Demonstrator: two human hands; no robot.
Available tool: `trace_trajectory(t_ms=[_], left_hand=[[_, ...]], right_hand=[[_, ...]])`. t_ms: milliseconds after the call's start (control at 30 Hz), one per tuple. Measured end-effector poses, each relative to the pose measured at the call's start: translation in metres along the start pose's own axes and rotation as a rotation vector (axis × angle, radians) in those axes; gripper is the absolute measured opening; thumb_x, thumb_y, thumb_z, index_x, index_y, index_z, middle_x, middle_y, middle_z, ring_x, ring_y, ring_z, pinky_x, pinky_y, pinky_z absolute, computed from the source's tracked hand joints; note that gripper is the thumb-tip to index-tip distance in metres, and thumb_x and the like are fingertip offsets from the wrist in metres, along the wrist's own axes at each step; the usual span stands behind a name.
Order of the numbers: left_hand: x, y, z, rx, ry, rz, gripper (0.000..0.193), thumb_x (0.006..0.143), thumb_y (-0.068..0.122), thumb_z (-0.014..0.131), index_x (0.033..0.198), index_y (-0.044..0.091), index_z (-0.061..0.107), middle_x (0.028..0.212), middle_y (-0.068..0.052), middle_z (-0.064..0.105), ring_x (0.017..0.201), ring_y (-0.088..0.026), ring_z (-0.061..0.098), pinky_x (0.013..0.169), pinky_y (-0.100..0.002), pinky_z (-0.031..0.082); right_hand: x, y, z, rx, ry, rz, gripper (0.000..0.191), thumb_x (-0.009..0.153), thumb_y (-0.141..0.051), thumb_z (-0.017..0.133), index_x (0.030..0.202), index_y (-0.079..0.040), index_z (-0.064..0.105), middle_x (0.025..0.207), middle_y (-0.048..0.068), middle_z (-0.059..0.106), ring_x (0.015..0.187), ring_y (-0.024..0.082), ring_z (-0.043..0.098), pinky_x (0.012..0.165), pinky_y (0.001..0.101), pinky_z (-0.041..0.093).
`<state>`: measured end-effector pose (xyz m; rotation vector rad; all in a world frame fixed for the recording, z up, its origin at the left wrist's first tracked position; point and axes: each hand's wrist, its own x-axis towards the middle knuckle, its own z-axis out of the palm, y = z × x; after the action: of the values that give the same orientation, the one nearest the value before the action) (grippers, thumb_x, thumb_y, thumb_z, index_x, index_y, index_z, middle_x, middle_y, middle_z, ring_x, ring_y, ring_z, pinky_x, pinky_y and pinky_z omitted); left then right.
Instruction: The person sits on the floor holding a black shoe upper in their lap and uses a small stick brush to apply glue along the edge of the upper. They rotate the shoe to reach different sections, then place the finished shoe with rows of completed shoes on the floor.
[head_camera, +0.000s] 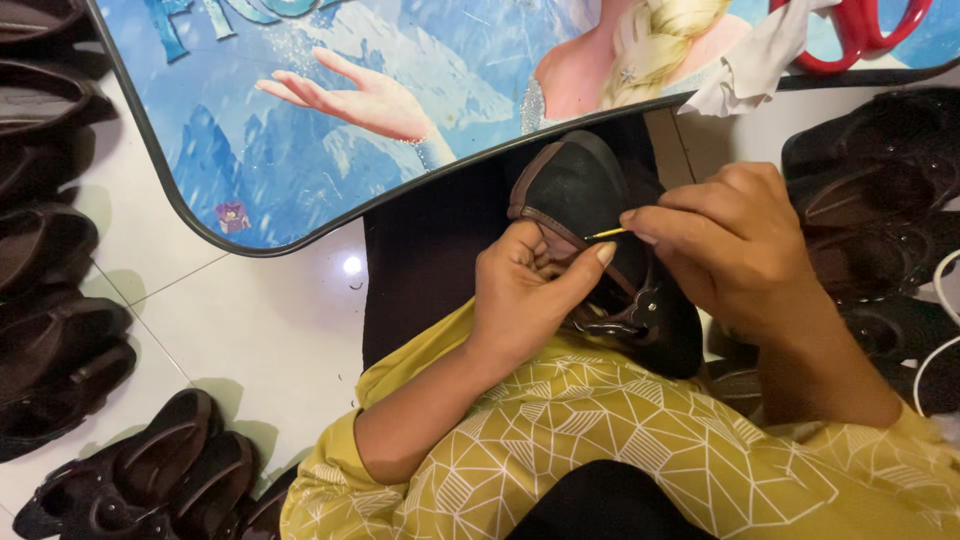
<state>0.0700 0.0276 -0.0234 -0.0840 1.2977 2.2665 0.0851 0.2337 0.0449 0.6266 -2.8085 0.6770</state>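
While it rests on the person's lap, the black shoe (585, 200) with brown trim looks light and soft-sided, likely best held at its rim. Left hand (525, 285) pinches the strap; right hand (735, 240) is closed on a thin yellow tool (606, 233) (tip hidden). Nearby: dark shoes (60, 330) on the floor, a blue picture-printed worktop (300, 120) ahead, red scissors (860, 30), white cloth scrap (755, 65).

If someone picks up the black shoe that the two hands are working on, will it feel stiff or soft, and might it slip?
The black shoe probably bends somewhat: the left hand appears to press its brown-trimmed edge inward. Its matte upper looks unlikely to slip. It seems light, since one hand steadies it while the right hand works a thin yellow tool.
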Motion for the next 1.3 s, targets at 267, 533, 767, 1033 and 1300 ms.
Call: trace_trajectory(t_ms=[267,533,767,1033,1300], left_hand=[[0.000,0.005,-0.001,0.079,0.015,-0.015,0.018,0.094,0.002,0.076,0.109,-0.005,0.067,0.104,-0.009,0.076,0.092,-0.009,0.070,0.079,-0.024,0.059],[0.001,0.001,-0.003,0.047,0.024,-0.016,0.018,0.093,0.001,0.076,0.108,-0.005,0.067,0.104,-0.009,0.075,0.092,-0.009,0.070,0.080,-0.024,0.059],[0.002,-0.002,-0.007,0.064,0.027,-0.009,0.017,0.094,0.001,0.077,0.107,-0.005,0.068,0.103,-0.009,0.075,0.092,-0.009,0.069,0.081,-0.024,0.058],[0.003,-0.002,-0.008,0.021,0.010,-0.009,0.019,0.094,0.000,0.076,0.109,-0.004,0.067,0.106,-0.008,0.075,0.095,-0.008,0.069,0.083,-0.024,0.058],[0.003,-0.005,-0.010,0.082,0.023,-0.008,0.017,0.094,0.001,0.076,0.107,-0.004,0.068,0.103,-0.008,0.075,0.092,-0.008,0.069,0.079,-0.024,0.058]], right_hand=[[0.002,-0.015,0.003,-0.017,0.001,0.036,0.032,0.086,0.003,0.077,0.115,-0.009,0.070,0.091,0.003,0.064,0.083,0.027,0.058,0.080,0.0410,0.043],[0.002,-0.012,0.006,0.065,-0.037,0.061,0.030,0.088,0.004,0.076,0.113,-0.008,0.064,0.082,0.005,0.061,0.071,0.028,0.059,0.069,0.0412,0.041],[-0.001,-0.002,0.012,0.088,-0.084,0.013,0.032,0.088,0.001,0.076,0.114,-0.009,0.060,0.091,0.006,0.070,0.071,0.029,0.062,0.067,0.0410,0.046],[-0.001,-0.004,0.012,0.077,-0.026,0.090,0.028,0.092,-0.001,0.079,0.113,-0.008,0.063,0.096,0.007,0.071,0.072,0.029,0.060,0.067,0.0404,0.042],[0.006,0.004,0.014,0.095,-0.008,-0.017,0.030,0.088,-0.002,0.082,0.112,-0.010,0.067,0.085,0.004,0.064,0.075,0.027,0.059,0.070,0.0406,0.037]])
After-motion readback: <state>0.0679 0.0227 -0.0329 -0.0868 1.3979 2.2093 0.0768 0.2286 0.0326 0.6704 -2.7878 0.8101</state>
